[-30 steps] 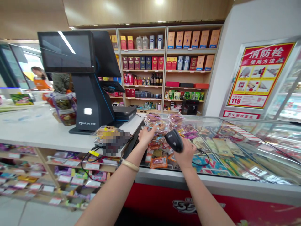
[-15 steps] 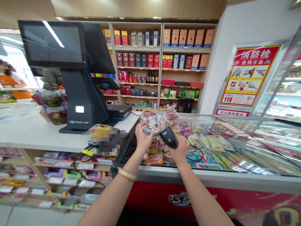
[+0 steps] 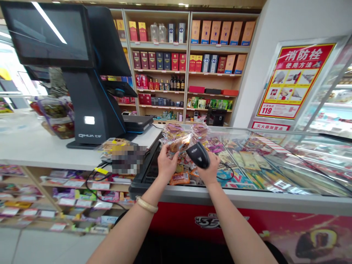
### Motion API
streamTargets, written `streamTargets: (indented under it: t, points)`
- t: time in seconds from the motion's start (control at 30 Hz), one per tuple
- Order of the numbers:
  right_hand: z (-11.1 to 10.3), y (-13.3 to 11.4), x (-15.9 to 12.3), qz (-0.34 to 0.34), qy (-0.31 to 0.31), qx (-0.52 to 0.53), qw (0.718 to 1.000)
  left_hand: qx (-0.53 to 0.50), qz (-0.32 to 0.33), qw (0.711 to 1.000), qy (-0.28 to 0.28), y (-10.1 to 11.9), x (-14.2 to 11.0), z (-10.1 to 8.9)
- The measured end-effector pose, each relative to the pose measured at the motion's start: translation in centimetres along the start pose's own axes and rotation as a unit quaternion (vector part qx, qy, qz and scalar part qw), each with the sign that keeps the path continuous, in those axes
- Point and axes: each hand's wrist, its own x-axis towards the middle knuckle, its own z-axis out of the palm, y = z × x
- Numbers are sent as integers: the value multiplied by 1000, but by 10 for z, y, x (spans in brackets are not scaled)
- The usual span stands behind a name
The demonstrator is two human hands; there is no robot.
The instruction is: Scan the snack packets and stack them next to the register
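My right hand [image 3: 209,169] is wrapped round a black barcode scanner [image 3: 198,155], whose head points up and to the left. A cable curls away from it on the right. Between the fingers and thumb of my left hand [image 3: 167,161] is a clear-wrapped snack pack [image 3: 177,145] with brown food inside, tilted, its wrapper catching the light. It is just left of the scanner's head. Behind it, more wrapped packs [image 3: 200,131] lie on the glass-topped freezer [image 3: 247,189]. Below my hands, an orange packet [image 3: 179,179] shows near the freezer's front edge.
On the white counter [image 3: 35,146] at left stands a cash register [image 3: 95,110] with large screens. Several packets [image 3: 118,146] lie at the counter's front edge, partly blurred. Shelves of boxes [image 3: 159,60] line the back wall. A red poster [image 3: 297,79] hangs at right.
The snack pack in my left hand has tipped from facing me to a flatter, slanted angle. My right hand keeps the scanner close to it. The view has shifted slightly downward.
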Motion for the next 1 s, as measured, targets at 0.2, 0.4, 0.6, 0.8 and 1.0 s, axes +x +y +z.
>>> streamTargets:
  t: [0.2, 0.4, 0.6, 0.8, 1.0]
  points:
    - [-1, -1, 0, 7, -7, 1, 1000, -25, -15, 1000, -6, -1, -3, 0]
    - [0, 1, -1, -7, 14, 8, 1000, -107, -31, 993, 36, -14, 18, -31]
    - [1, 0, -2, -2, 5, 2, 1000, 105, -69, 973, 196, -51, 77, -131]
    - [1, 0, -2, -11, 0, 13, 1000, 235, -144, 944, 184, -74, 105, -178]
    - [2, 1, -2, -4, -4, 12, 1000, 290, -142, 922, 214, -66, 100, -168]
